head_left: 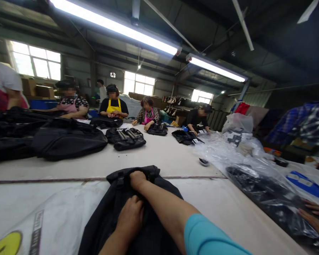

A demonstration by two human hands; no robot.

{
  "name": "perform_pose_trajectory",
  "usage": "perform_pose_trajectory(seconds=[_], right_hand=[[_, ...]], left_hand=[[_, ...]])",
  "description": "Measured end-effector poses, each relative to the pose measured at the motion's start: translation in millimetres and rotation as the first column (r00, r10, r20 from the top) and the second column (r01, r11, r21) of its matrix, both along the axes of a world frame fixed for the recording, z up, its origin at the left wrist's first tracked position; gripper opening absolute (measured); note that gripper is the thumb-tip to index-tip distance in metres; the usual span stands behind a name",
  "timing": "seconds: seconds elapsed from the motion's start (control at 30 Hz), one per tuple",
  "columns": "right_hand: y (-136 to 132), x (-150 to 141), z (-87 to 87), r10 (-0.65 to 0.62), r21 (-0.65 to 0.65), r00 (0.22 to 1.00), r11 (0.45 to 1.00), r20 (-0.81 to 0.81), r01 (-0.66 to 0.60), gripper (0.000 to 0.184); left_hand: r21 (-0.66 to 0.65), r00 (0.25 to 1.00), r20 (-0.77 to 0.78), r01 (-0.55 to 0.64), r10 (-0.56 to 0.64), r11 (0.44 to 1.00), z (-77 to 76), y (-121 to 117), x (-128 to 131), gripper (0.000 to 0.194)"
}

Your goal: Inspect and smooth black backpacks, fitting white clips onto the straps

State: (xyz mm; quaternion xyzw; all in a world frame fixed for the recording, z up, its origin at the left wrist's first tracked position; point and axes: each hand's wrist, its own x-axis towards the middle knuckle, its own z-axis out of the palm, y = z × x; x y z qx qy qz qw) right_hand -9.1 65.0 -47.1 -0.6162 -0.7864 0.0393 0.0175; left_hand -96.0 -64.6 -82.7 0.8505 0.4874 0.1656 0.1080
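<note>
A black backpack [95,226] lies on the table right in front of me, its top end pointing away. My right hand [138,180] is at that top end, with its fingers curled into the fabric and partly hidden by it. Lower down on the same backpack, my left hand [130,216] is closed on the cloth, its fingertips out of sight. The right forearm, in a teal sleeve, crosses over the bag's right side.
More black bags [69,138] cover the table's far left. Co-workers line the far side. Clear plastic wrap [215,145] and a plastic-covered black bag [263,191] lie at the right, near another person's hands [315,214]. A printed plastic bag [61,216] is at my left.
</note>
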Motion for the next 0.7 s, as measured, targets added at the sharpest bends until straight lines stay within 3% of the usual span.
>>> perform_pose_trajectory(seconds=[0.13, 0.3, 0.5, 0.7], right_hand=[[-4, 12, -4.6, 0.072, -0.093, 0.996, 0.993, -0.044, -0.076, 0.03], [2, 26, 3.9, 0.149, -0.193, 0.98, 0.966, -0.132, -0.173, 0.029], [10, 23, 15.5, 0.072, -0.258, 0.98, 0.959, -0.187, -0.12, 0.06], [14, 22, 22.1, 0.126, -0.294, 0.97, 0.938, -0.21, -0.185, 0.043]], left_hand=[[-0.003, 0.999, 0.037, -0.012, 0.012, 1.0, -0.9, -3, -1, 0.025], [-0.01, 0.998, 0.055, -0.013, 0.013, 1.0, 3.5, -7, -1, 0.026], [-0.019, 0.997, 0.074, -0.012, 0.013, 1.0, 2.7, -7, -2, 0.026], [-0.013, 0.996, 0.083, -0.016, 0.017, 1.0, -0.2, -4, -1, 0.025]])
